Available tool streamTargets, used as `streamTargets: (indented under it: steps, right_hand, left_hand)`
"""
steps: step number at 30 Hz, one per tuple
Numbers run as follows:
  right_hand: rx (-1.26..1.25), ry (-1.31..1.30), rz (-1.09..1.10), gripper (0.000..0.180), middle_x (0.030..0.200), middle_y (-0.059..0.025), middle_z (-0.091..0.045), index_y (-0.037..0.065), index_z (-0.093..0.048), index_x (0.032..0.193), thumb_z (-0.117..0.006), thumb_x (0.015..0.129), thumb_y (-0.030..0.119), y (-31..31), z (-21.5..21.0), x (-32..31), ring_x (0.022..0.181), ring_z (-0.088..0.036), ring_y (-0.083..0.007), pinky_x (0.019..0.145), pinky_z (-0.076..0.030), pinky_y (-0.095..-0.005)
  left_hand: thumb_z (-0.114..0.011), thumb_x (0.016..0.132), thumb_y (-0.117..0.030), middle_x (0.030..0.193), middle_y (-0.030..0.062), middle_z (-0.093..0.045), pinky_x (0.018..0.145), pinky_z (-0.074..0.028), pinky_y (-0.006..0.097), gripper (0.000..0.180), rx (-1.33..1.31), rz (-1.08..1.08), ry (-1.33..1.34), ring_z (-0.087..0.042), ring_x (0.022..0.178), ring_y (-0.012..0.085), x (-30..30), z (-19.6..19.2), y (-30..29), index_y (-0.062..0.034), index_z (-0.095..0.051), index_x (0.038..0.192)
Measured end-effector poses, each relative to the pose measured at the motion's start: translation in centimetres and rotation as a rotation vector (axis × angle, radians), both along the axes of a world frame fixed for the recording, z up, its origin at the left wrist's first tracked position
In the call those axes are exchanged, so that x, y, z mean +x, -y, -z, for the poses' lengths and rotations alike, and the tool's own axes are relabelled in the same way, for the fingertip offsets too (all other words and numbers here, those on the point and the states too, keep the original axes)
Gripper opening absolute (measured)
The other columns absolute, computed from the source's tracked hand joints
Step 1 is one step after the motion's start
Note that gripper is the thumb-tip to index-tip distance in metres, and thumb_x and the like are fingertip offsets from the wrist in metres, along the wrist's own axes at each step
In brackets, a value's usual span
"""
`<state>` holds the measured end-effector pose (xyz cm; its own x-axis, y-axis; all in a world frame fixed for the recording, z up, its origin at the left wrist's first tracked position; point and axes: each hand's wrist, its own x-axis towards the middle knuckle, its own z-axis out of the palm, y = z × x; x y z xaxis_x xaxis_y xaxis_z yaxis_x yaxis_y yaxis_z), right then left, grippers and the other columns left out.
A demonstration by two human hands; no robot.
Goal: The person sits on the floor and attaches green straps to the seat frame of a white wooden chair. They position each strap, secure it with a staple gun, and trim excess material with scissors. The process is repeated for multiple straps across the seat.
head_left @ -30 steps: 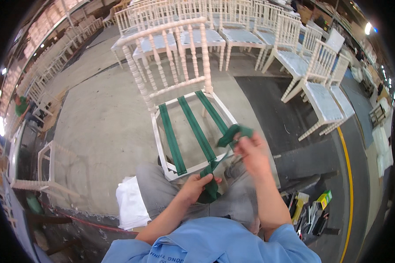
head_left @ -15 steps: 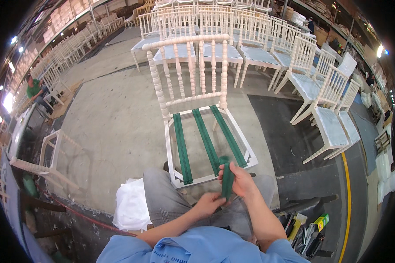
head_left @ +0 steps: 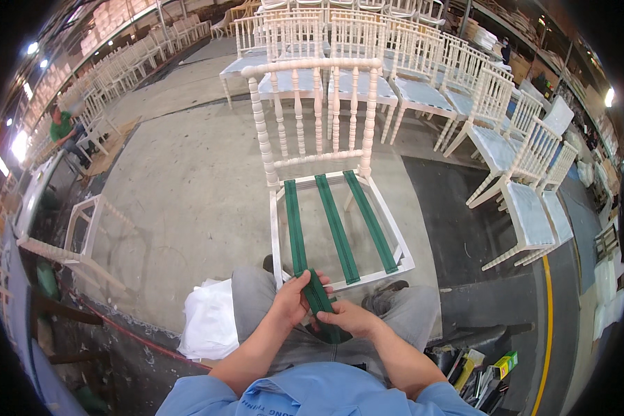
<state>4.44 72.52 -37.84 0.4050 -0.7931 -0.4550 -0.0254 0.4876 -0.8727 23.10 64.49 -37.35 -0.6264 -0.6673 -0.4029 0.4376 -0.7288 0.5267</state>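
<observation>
the left hand (head_left: 292,299) and the right hand (head_left: 350,317) meet over the person's lap, both grasping the near end of a green webbing strap (head_left: 317,295). the left hand's fingers curl round the strap from its left side, thumb on top; the right hand pinches it from below and to the right, just beside the left, the two hands almost touching. the strap's loose end runs down between the hands toward the person's grey trousers (head_left: 395,315), so its long axis here lies near to far, tilting a little to the left as it goes away from the body.

beyond the hands the same strap goes over the front rail of a white chair frame (head_left: 312,66) and stretches flat across the open seat toward the chair's back. two more green straps (head_left: 371,220) lie beside it, all three roughly parallel, pointing from the front rail to the back rail, with gaps between them showing the concrete floor (head_left: 187,180). the chair stands upright, its spindle back away from the person, its front rail close to the knees.

a white bag (head_left: 211,322) lies on the floor just left of the left knee. rows of white chairs (head_left: 506,145) stand behind and to the right. a person in a green shirt (head_left: 64,128) sits far off at the left.
</observation>
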Motion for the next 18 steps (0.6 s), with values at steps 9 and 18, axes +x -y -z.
streamTargets:
  steps: [9,18]
  right_hand:
    - [-0.332,-1.414,-0.171,0.063,0.145,-0.0198,-0.048,0.036,-0.058,0.143,-0.080,0.085,0.037,4.4,4.1,-2.9,0.141,-0.040,-0.0405,0.119,-0.021,-0.0675]
    - [-0.305,-1.252,-0.135,0.041,0.131,-0.0158,-0.061,0.033,-0.070,0.130,-0.073,0.091,0.042,4.6,3.8,-4.4,0.132,-0.052,-0.0375,0.117,-0.025,-0.0642]
  left_hand:
    - [-0.044,0.112,-0.024,0.127,0.0210,-0.066,0.097,-0.058,0.051,0.037,0.082,-0.070,0.062,-0.069,0.112,0.0391,-0.7,1.7,-4.6,-0.0055,-0.046,0.144]
    - [-0.040,0.113,-0.027,0.134,0.0167,-0.065,0.101,-0.055,0.048,0.045,0.014,0.125,-0.045,-0.066,0.120,0.0343,-1.9,-1.9,-5.5,-0.0102,-0.039,0.155]
